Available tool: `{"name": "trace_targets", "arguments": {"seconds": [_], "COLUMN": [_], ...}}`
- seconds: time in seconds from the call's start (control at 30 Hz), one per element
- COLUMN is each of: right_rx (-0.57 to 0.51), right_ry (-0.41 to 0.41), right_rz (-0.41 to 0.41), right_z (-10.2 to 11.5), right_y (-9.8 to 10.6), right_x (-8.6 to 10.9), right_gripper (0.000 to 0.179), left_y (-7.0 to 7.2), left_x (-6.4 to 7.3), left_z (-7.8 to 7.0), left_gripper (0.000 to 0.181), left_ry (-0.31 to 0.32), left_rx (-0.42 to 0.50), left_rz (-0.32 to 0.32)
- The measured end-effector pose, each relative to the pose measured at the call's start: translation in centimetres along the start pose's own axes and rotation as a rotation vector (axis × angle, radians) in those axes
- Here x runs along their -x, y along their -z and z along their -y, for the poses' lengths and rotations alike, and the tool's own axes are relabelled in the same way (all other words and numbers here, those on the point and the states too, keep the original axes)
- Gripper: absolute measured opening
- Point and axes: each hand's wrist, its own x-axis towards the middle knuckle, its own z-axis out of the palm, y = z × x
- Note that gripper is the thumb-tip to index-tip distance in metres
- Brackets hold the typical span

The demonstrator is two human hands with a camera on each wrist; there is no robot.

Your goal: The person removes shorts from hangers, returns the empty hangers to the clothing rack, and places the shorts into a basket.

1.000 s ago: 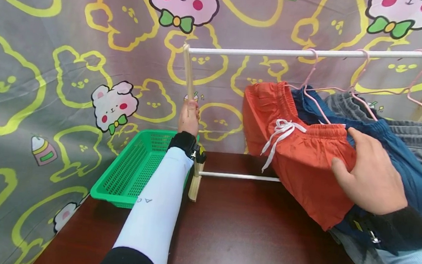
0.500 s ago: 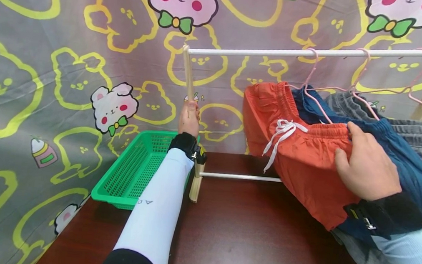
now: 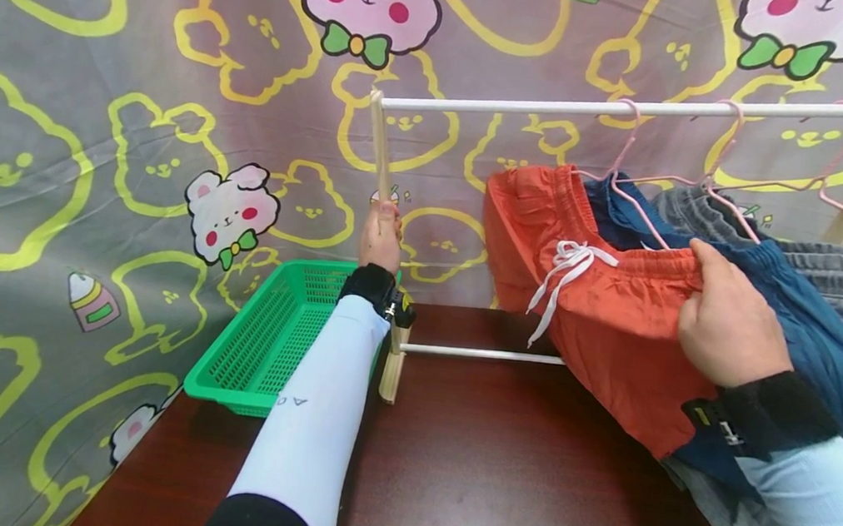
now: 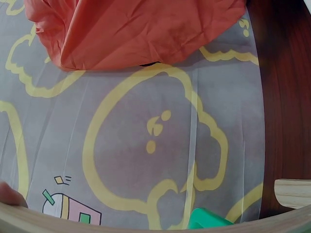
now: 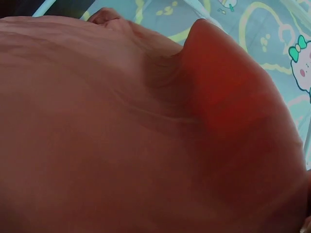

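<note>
My left hand (image 3: 381, 241) grips the wooden upright (image 3: 379, 146) at the left end of a clothes rack. Orange shorts (image 3: 625, 339) with a white drawstring (image 3: 571, 259) hang at the front of the row on a pink hanger (image 3: 627, 185). At the right end of their waistband, my right hand (image 3: 735, 328) pinches the fabric, thumb in front and the other fingers partly hidden. Orange cloth (image 5: 97, 145) fills most of the right wrist view. The shorts' lower part (image 4: 141, 34) shows at the top of the left wrist view.
Blue shorts (image 3: 812, 305) and grey shorts (image 3: 842, 270) hang close behind the orange pair from the white rail (image 3: 525, 107). A green basket (image 3: 233, 347) stands left of the rack on the dark red table (image 3: 479, 468). Patterned cloth (image 3: 268, 124) covers the wall behind.
My right hand has shifted slightly left and up along the orange shorts' waistband, and its thumb has drawn in toward the fingers. The left hand stays on the upright.
</note>
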Motion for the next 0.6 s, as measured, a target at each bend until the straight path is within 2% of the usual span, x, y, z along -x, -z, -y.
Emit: {"name": "trace_targets", "arguments": {"seconds": [0.13, 0.3, 0.6], "right_rx": [-0.047, -0.082, -0.124], "right_ry": [-0.007, -0.005, 0.050], "right_rz": [-0.043, -0.108, -0.296], "right_z": [-0.04, 0.00, -0.01], "right_y": [0.24, 0.15, 0.03], "right_x": [-0.14, 0.04, 0.41], "right_gripper": [0.069, 0.069, 0.062], "left_y": [0.01, 0.03, 0.15], "left_x": [-0.07, -0.17, -0.14], "left_z": [-0.01, 0.08, 0.08], "left_gripper": [0.051, 0.041, 0.047], "left_ry": [-0.009, -0.016, -0.004], "left_rx": [-0.001, -0.017, -0.036], "left_rz": [0.000, -0.005, 0.002]}}
